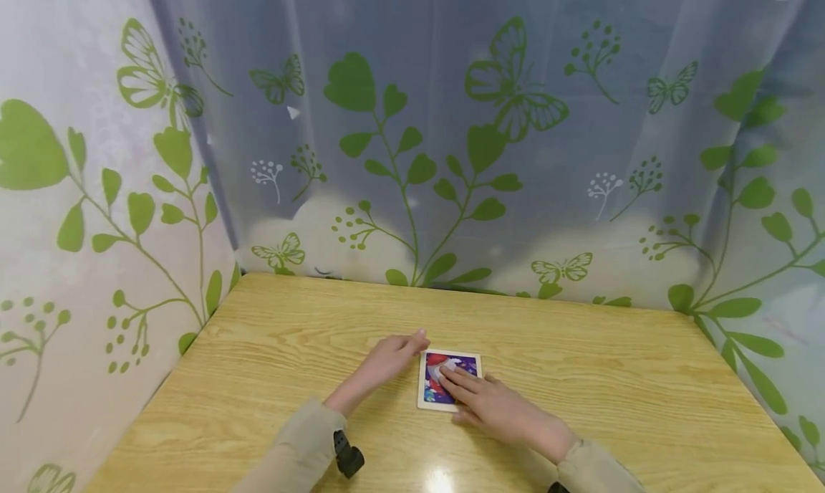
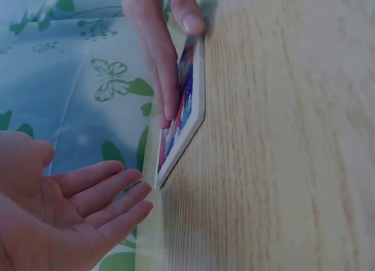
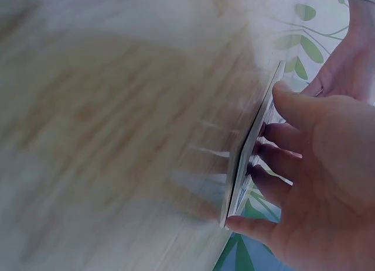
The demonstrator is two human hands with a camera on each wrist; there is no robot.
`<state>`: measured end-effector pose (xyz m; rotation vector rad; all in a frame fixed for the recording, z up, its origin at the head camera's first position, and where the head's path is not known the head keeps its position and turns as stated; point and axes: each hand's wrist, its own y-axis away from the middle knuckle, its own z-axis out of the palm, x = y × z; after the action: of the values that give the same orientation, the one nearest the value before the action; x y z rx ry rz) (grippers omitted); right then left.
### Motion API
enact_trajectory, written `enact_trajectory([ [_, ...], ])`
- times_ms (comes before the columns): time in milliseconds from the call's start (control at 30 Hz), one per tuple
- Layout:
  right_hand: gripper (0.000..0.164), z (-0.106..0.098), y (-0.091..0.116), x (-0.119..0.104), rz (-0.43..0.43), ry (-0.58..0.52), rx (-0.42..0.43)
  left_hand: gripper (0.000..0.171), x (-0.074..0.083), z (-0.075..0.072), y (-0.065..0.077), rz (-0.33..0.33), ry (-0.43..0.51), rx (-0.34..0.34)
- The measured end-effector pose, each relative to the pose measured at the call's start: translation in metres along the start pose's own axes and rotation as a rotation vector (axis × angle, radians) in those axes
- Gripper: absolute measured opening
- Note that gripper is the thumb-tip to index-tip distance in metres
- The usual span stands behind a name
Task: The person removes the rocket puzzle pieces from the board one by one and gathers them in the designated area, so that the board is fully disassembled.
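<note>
Downward head view, wrist closeups, seemingly sideways

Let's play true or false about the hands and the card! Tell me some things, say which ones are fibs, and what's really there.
1. The right hand has its fingers on the picture card. True.
2. The left hand is squeezed into a fist. False: its fingers are stretched out.
3. The picture card has a black border. False: the border is pale.
4. The butterfly-patterned cloth is behind the wood-grain table. True.
5. The left sleeve is bright red. False: it is beige.
6. The picture card has some red and purple on it. True.
</note>
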<state>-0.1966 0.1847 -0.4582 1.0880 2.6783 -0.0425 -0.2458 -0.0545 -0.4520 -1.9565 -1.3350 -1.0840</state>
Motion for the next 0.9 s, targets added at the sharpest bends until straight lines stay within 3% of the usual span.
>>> enact_trajectory([
  [467,0.059,0.004,-0.002,-0.001,-0.027,0.038,0.051,0.057,0.005,0.004,-0.013,0.042,-0.189,-0.047],
  [700,0.059,0.005,0.000,-0.001,-0.005,0.014,0.059,0.053,0.007,0.004,-0.016,0.060,-0.288,-0.035],
  [900,0.060,0.006,0.002,-0.001,0.000,-0.002,0.060,0.053,0.011,0.004,-0.016,0.073,-0.324,-0.052],
])
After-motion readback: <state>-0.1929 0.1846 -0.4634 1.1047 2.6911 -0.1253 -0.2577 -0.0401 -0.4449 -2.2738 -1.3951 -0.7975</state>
